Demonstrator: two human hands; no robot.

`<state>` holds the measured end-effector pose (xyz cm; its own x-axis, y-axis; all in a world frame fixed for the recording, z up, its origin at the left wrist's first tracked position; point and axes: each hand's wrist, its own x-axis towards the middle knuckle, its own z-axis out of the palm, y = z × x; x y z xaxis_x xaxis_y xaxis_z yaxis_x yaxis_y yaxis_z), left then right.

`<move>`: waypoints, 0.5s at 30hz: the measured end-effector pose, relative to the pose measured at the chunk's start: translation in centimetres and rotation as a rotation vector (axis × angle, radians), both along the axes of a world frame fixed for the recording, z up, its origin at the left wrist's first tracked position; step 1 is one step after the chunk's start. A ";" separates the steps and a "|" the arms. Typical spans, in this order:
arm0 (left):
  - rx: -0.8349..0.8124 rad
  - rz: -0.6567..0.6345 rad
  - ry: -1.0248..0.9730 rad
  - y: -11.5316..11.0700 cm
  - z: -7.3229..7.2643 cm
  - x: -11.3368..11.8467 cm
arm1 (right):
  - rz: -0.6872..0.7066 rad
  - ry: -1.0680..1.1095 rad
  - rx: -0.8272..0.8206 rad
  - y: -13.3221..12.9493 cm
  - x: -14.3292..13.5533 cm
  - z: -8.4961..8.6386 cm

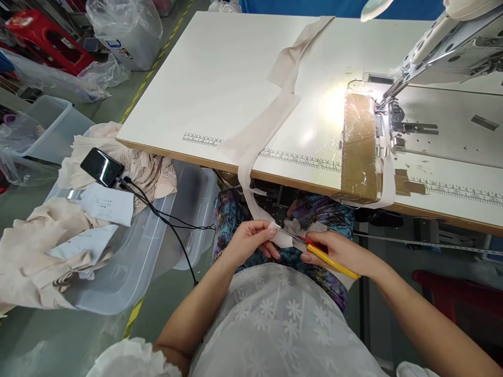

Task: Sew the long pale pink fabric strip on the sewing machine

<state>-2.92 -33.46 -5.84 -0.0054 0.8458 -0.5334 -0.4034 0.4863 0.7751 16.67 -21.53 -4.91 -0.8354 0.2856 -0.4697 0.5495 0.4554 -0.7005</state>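
Observation:
In my lap, below the table's front edge, my left hand (253, 241) pinches the end of a pale beige fabric strip (271, 123). From there the strip runs up over the edge and across the table. My right hand (338, 248) is closed around scissors (330, 259) with a yellow-and-red handle. Their metal blades reach to the cloth at my left fingertips; whether they are open is too small to tell. More pale cloth hangs just beyond the blades.
A sewing machine (428, 57) stands on the white table (188, 78) at right, a light strip hanging at its front. On the left, a clear plastic bin (129, 272) carries beige garments (51, 225), paper slips and a phone (102, 167) with black cables (173, 230).

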 end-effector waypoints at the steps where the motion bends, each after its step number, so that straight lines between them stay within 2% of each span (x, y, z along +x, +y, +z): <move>1: 0.004 0.003 0.004 0.0 -0.1 0.0 | -0.006 -0.008 0.036 -0.1 -0.1 0.1; 10: 0.013 0.024 -0.004 0.0 -0.4 0.0 | -0.031 0.044 0.185 -0.5 -0.1 -0.1; 15: 0.014 0.011 -0.004 0.0 -0.5 0.1 | 0.010 -0.008 0.265 -0.4 -0.4 0.0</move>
<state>-2.79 -33.50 -6.39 -0.0128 0.8531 -0.5216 -0.4122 0.4707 0.7801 16.28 -21.92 -4.89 -0.8352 0.3915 -0.3862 0.5493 0.6278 -0.5515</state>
